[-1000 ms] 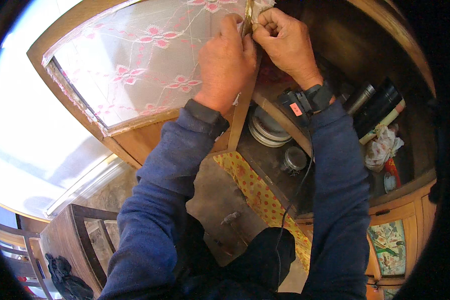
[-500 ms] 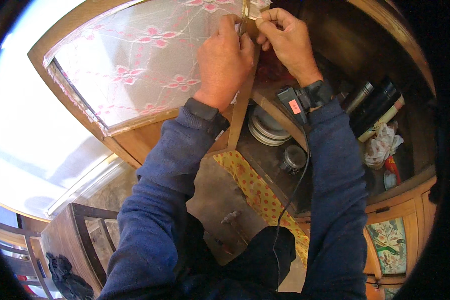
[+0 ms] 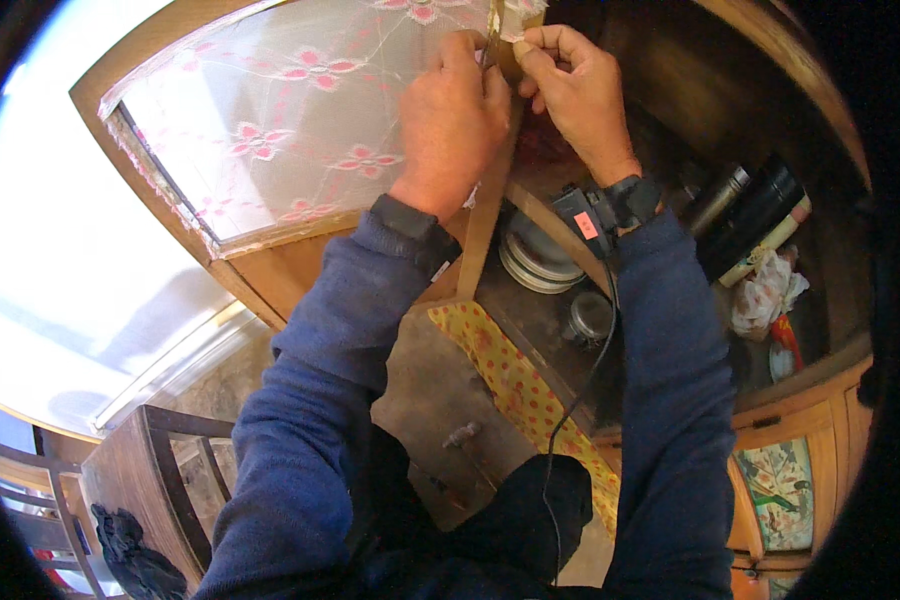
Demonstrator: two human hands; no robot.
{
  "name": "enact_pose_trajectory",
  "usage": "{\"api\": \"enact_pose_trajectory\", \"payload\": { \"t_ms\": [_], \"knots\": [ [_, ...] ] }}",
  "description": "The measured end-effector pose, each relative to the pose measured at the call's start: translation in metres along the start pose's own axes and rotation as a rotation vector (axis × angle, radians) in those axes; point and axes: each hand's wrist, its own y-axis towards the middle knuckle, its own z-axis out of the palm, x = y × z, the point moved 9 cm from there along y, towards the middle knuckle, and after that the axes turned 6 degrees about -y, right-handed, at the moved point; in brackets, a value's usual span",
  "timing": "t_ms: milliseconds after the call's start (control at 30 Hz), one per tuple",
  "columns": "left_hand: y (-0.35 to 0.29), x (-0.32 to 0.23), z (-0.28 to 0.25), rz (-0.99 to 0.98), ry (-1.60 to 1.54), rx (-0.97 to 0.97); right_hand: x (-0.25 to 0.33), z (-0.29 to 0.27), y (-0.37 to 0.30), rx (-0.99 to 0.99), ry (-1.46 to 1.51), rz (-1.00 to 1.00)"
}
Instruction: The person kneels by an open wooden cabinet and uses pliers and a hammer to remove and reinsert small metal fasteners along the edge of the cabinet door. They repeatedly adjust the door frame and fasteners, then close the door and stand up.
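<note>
Flowered lace (image 3: 315,70) spans door frame (image 3: 140,52), far L; our R hand (image 3: 578,95) pinches pale fabric (image 3: 513,22) at its R edge; our L hand (image 3: 453,120), alongside, is curled, can't tell on what.

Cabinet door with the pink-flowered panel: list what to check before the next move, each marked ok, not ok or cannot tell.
1. Right hand on the pale strip: ok, pinched between thumb and finger.
2. Left hand at the edge of the door: ok.
3. Anything held in the left hand: cannot tell, fingertips partly hidden.
4. Flowered panel neatly edged: not ok, frayed along its left side.
5. Black cable free of snags: cannot tell, not all visible.
6. Door open: ok, cabinet interior exposed.
</note>
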Motion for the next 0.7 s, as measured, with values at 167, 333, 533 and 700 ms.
{"api": "enact_pose_trajectory", "payload": {
  "t_ms": [167,333,533,700],
  "knots": [
    [-0.003,-0.003,0.002,-0.006,-0.033,0.042,0.022,0.001,-0.014,-0.118,-0.142,-0.127],
    [-0.004,-0.003,0.004,-0.017,-0.018,0.033,0.028,0.001,-0.006,-0.221,-0.184,-0.159],
    [-0.004,-0.001,0.003,-0.046,-0.057,0.036,0.027,0.000,-0.005,-0.199,-0.223,-0.172],
    [-0.005,0.000,0.002,-0.020,-0.040,0.004,0.018,0.003,-0.004,-0.177,-0.172,-0.150]
  ]
}}
